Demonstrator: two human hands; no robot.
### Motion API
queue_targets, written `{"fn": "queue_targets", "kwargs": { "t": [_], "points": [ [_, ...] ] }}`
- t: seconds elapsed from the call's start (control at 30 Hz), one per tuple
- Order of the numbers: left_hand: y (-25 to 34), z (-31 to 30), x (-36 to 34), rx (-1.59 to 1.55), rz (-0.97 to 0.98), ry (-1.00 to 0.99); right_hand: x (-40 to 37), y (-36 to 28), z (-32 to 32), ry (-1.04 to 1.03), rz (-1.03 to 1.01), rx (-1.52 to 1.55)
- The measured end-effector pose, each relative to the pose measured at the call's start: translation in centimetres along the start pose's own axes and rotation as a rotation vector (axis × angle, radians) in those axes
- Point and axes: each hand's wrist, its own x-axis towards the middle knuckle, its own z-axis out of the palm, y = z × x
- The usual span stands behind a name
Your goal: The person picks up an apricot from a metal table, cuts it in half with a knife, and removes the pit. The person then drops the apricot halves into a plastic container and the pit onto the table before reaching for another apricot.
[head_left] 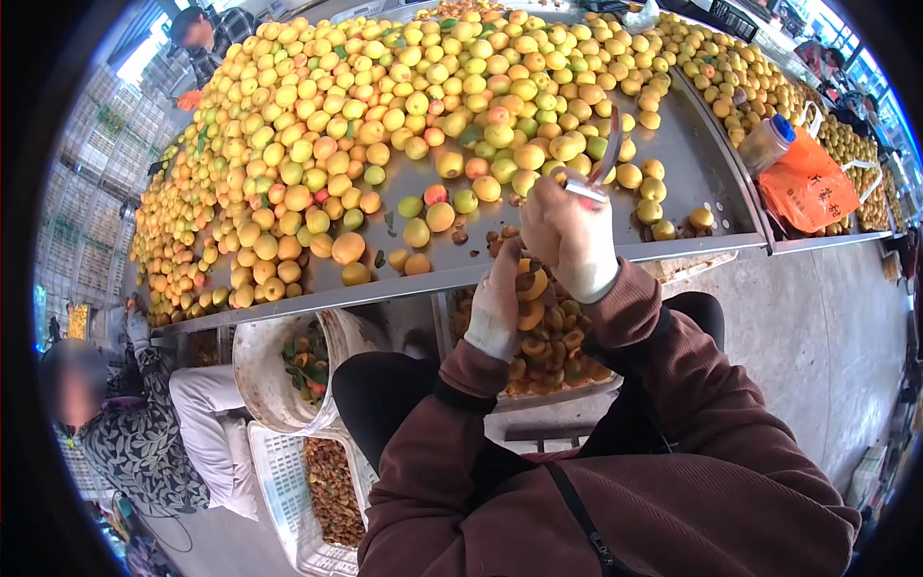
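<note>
My right hand [574,236], in a pale glove, is closed around a knife with a curved, shiny blade [610,149] that points up and away from me. Just below and to the left, my left hand [494,303], also gloved, is closed at the fingertips on an apricot [526,266], partly hidden by the hands. Both hands are close together at the front edge of the metal table. Beneath them a crate [567,389] holds many split apricot halves [548,337]. Whole apricots [440,216] lie on the table just beyond my hands.
A large heap of apricots [385,106] covers the metal table [385,279]. To the left are a white bucket [255,370] with leaves and fruit and a white basket [279,481] of apricot stones. A co-worker [144,433] sits there. An orange bag [810,188] and a blue-capped bottle [766,144] lie right.
</note>
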Motion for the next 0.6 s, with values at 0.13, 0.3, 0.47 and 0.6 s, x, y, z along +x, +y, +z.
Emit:
{"fn": "queue_targets", "kwargs": {
  "t": [0.13,0.3,0.47,0.6],
  "points": [
    [0.7,0.2,0.4,-0.106,-0.193,0.095,1.1,-0.3,-1.8,-0.149,0.085,0.218],
    [0.3,0.9,1.6,-0.088,-0.137,0.298,0.9,2.9,-2.4,0.067,0.012,-0.092],
    [0.2,-0.1,1.2,0.226,-0.040,0.169,1.4,-0.2,-0.3,0.142,0.144,0.094],
    [-1.9,-1.6,2.2,0.508,0.135,0.153,2.4,0.8,-2.1,0.279,0.255,0.225]
  ]
}}
